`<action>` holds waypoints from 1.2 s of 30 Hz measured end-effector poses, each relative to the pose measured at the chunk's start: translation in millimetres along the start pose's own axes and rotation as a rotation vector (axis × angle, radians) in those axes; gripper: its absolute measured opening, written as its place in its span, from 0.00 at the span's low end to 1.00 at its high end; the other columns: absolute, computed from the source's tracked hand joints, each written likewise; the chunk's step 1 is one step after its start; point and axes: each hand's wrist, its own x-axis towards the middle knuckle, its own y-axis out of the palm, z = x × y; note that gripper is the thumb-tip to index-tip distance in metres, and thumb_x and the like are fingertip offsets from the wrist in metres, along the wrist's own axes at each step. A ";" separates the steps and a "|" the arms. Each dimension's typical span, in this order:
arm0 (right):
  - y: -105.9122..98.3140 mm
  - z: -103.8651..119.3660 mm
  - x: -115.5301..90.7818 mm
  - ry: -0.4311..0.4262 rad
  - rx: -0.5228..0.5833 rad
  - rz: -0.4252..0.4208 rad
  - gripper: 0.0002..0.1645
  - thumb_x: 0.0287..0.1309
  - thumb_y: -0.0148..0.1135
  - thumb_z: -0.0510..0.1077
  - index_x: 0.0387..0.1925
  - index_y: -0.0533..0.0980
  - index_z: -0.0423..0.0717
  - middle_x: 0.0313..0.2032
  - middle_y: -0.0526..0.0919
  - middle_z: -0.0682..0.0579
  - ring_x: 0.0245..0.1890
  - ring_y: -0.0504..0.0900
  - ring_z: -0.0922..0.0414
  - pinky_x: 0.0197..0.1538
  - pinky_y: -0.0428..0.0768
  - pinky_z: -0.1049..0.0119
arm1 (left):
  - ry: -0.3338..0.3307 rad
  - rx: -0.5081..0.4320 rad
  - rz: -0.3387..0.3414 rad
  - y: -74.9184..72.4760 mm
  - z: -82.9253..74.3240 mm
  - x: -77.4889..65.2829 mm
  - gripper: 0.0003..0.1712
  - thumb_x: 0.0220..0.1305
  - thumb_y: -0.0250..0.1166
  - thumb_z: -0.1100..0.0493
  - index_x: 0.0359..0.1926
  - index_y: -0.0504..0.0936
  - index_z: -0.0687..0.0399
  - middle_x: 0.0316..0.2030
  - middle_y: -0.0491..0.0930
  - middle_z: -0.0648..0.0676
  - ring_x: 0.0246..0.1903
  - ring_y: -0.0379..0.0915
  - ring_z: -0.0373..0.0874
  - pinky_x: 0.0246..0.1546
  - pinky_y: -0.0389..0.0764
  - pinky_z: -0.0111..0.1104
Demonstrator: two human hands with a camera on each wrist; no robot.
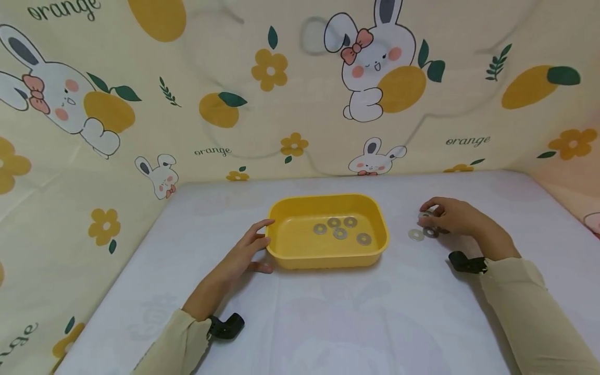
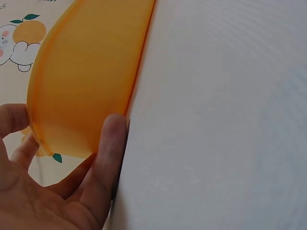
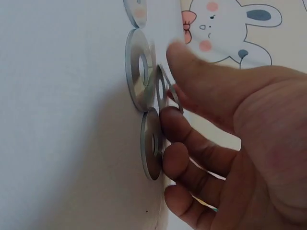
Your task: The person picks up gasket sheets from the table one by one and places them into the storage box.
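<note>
A yellow plastic tray [image 1: 328, 263] stands on the white-covered table, with several metal washers [image 1: 339, 233] lying on its floor. My left hand [image 1: 246, 247] rests against its left end. Fingertips touch the rim, while the thumb [image 2: 112, 143] lies low by the tray's base. Right of the tray, my right hand [image 1: 454, 216] is bent over a small group of loose washers [image 1: 415, 235]. Between its curled fingers and thumb it holds a tilted washer [image 3: 173, 91]. Another washer [image 3: 152, 143] lies right at the fingertips, beside a larger-looking washer [image 3: 136, 72].
A cream cloth [image 1: 290, 104] printed with rabbits and oranges hangs behind the table and along its left side. Each wrist wears a black camera; one is the left wrist camera [image 1: 227, 326]. White table surface [image 1: 328, 312] stretches in front of the tray.
</note>
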 end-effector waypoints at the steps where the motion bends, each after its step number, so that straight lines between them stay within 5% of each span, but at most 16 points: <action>1: -0.3 -0.8 -0.2 -0.007 -0.003 -0.004 0.36 0.62 0.64 0.61 0.60 0.70 0.42 0.45 0.79 0.40 0.39 0.76 0.51 0.37 0.75 0.65 | 0.004 -0.003 0.006 -0.1 0.5 -0.1 0.28 0.76 0.48 0.48 0.73 0.58 0.28 0.69 0.59 0.59 0.60 0.68 0.57 0.42 0.87 0.36; 36: -0.1 5.3 -2.8 -0.050 -0.114 -0.096 0.35 0.57 0.68 0.60 0.55 0.77 0.37 0.39 0.82 0.44 0.36 0.76 0.52 0.33 0.74 0.65 | 0.016 -0.020 0.028 -2.2 0.3 0.3 0.28 0.77 0.48 0.49 0.74 0.58 0.30 0.69 0.59 0.59 0.63 0.63 0.57 0.42 0.87 0.37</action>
